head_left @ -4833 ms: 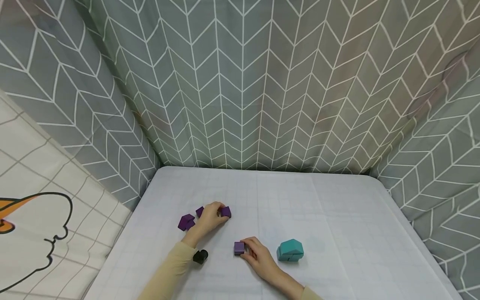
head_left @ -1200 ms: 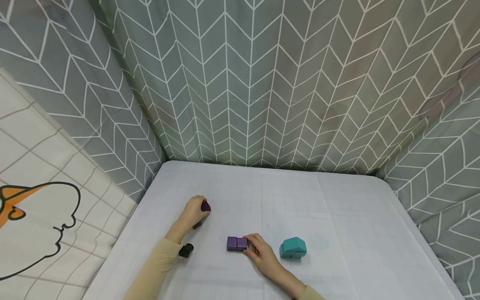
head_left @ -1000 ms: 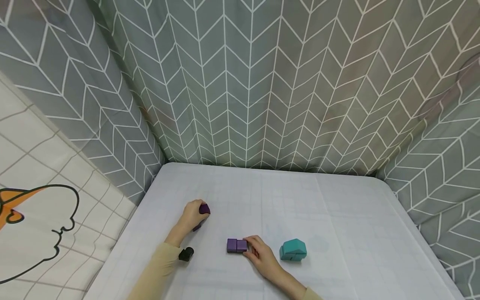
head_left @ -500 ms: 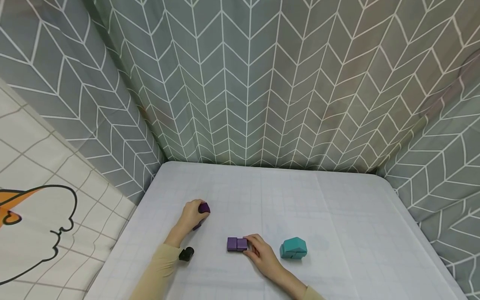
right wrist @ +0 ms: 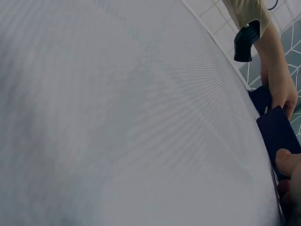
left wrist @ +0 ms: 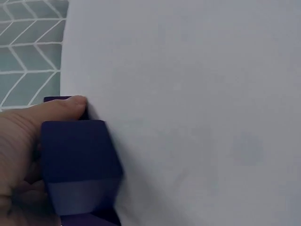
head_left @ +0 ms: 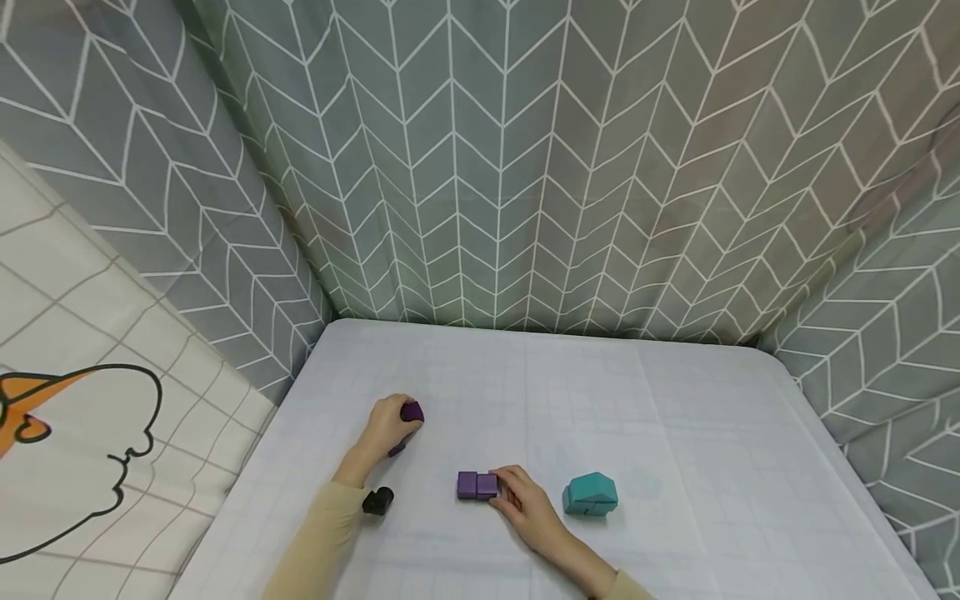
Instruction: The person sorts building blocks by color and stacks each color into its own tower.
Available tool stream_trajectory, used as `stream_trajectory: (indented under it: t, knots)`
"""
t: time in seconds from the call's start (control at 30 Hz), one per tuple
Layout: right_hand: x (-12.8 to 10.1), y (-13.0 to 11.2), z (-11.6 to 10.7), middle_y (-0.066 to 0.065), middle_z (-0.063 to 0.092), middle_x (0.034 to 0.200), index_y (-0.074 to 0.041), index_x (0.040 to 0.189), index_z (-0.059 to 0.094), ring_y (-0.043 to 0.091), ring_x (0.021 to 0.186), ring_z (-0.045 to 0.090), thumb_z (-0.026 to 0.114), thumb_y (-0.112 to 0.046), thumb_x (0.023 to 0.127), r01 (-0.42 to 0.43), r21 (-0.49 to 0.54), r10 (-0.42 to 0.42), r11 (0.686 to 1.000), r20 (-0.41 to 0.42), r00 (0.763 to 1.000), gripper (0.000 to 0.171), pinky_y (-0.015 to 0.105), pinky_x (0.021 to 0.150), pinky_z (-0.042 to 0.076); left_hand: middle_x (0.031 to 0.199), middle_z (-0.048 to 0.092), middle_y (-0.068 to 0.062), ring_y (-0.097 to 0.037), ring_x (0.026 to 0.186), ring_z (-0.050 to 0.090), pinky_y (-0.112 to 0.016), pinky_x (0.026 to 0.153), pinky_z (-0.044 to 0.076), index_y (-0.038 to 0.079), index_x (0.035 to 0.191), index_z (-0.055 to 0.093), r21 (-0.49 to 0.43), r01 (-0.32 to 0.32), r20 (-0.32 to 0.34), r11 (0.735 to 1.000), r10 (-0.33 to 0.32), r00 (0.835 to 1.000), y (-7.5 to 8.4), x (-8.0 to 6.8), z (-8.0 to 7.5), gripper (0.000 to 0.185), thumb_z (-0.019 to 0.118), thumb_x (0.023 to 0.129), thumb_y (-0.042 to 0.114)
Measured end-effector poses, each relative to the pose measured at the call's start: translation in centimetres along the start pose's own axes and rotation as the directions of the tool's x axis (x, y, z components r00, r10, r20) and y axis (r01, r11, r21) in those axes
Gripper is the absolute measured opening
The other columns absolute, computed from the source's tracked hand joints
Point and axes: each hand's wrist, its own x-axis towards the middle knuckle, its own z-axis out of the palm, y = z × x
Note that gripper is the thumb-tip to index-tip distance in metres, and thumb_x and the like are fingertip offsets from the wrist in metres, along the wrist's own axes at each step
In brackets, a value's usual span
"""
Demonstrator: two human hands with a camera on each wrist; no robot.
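Note:
My left hand (head_left: 384, 427) is at the left of the table, gripping a dark purple block (head_left: 412, 411). Just below that hand, part of another purple piece (head_left: 397, 448) shows. In the left wrist view a large block (left wrist: 80, 155) fills the space by the thumb, whose tip touches a piece behind it; the other fingers are mostly hidden. Near the table's middle, my right hand (head_left: 528, 512) pinches a purple block (head_left: 487, 486) between thumb and fingers. A second purple block (head_left: 467, 485) sits against its left side.
A teal block shape (head_left: 590, 493) with a sloped top, apparently of several pieces, stands right of my right hand. A small black device (head_left: 378, 501) sits at my left wrist. White cloth covers the table (head_left: 660, 433), and patterned curtains (head_left: 525, 208) hang behind it.
Since the oldest frame, a second purple block has come against the right hand's block. My left hand has moved left onto another dark purple block. During the last second, both hands have stayed nearly still.

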Motion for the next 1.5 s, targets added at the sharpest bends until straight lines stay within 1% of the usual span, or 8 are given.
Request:
stream_trajectory:
  t: [0.17,0.33,0.57,0.8,0.93,1.17,1.37,1.5]
  knots:
    - [-0.1,0.0,0.1,-0.001,0.054,0.101,-0.002,0.113,0.055,-0.003,0.066,0.038,0.065,-0.009,0.079,-0.013,0.004,0.013,1.000,0.011,1.000,0.036,0.012,0.052,0.037,0.099,0.060,-0.018,-0.029,0.090,0.057,-0.040,0.075,0.047,-0.004,0.101,0.060,-0.010,0.010,0.001,1.000,-0.010,1.000,0.5,0.2,-0.2,0.038,0.074,0.071,0.013]
    - [-0.3,-0.1,0.1,-0.002,0.054,0.101,-0.002,0.113,0.055,-0.003,0.065,0.038,0.065,-0.010,0.079,-0.021,0.005,0.021,1.000,0.013,1.000,0.036,0.012,0.052,0.037,0.097,0.061,-0.014,-0.024,0.087,0.058,-0.036,0.072,0.048,-0.003,0.101,0.060,-0.079,-0.023,-0.026,0.997,0.021,0.999,2.5,0.3,-1.0,0.037,0.074,0.071,0.014]
    - [-0.2,-0.2,-0.2,0.001,0.055,0.102,0.000,0.112,0.055,-0.002,0.067,0.039,0.065,-0.009,0.080,0.004,-0.009,-0.004,1.000,-0.005,1.000,0.035,0.011,0.054,0.036,0.092,0.063,-0.005,-0.017,0.082,0.058,-0.032,0.071,0.049,0.003,0.100,0.062,-0.147,-0.197,-0.115,0.969,0.181,0.977,7.2,-0.1,-3.2,0.035,0.075,0.071,0.016]
    - [0.2,-0.2,-0.4,0.003,0.055,0.101,0.001,0.112,0.055,-0.002,0.065,0.039,0.065,-0.007,0.079,0.024,-0.013,-0.024,1.000,-0.008,1.000,0.035,0.011,0.053,0.036,0.092,0.063,-0.001,-0.012,0.082,0.059,-0.027,0.071,0.049,0.006,0.101,0.062,-0.169,-0.337,-0.091,0.926,0.326,0.941,11.1,-1.6,-4.2,0.035,0.075,0.070,0.017]
    - [0.3,0.0,-0.4,0.002,0.055,0.101,0.000,0.111,0.056,-0.002,0.064,0.039,0.066,-0.007,0.078,0.030,-0.023,-0.030,0.999,-0.010,0.999,0.036,0.011,0.053,0.036,0.088,0.063,0.002,-0.009,0.080,0.059,-0.028,0.071,0.050,0.007,0.099,0.062,-0.204,-0.362,-0.009,0.909,0.368,0.930,12.0,-2.4,-3.1,0.031,0.074,0.072,0.017]
    - [0.3,0.1,-0.4,0.002,0.054,0.100,-0.002,0.112,0.055,-0.002,0.065,0.040,0.065,-0.008,0.079,0.036,-0.028,-0.036,0.999,-0.003,0.999,0.035,0.010,0.053,0.036,0.084,0.062,0.005,-0.003,0.076,0.058,-0.020,0.070,0.048,0.009,0.095,0.061,-0.220,-0.365,0.151,0.905,0.401,0.904,11.5,-3.7,-0.1,0.025,0.072,0.075,0.019]
    - [0.1,0.1,-0.5,-0.002,0.053,0.100,-0.006,0.113,0.055,-0.001,0.065,0.041,0.066,-0.007,0.078,0.035,-0.015,-0.035,0.999,-0.016,0.999,0.037,0.011,0.052,0.037,0.086,0.063,0.003,-0.003,0.078,0.058,-0.021,0.068,0.049,0.006,0.097,0.061,-0.220,-0.365,0.215,0.905,0.410,0.887,11.2,-4.9,1.8,0.028,0.072,0.074,0.017]
    - [-0.2,0.1,-0.3,-0.003,0.053,0.101,-0.008,0.114,0.054,-0.001,0.065,0.041,0.065,-0.009,0.079,0.036,0.005,-0.036,0.999,-0.012,0.999,0.036,0.011,0.053,0.037,0.086,0.063,0.003,-0.003,0.077,0.055,-0.017,0.067,0.046,0.008,0.094,0.062,-0.169,-0.388,0.247,0.906,0.420,0.873,10.8,-5.6,2.8,0.027,0.074,0.071,0.016]
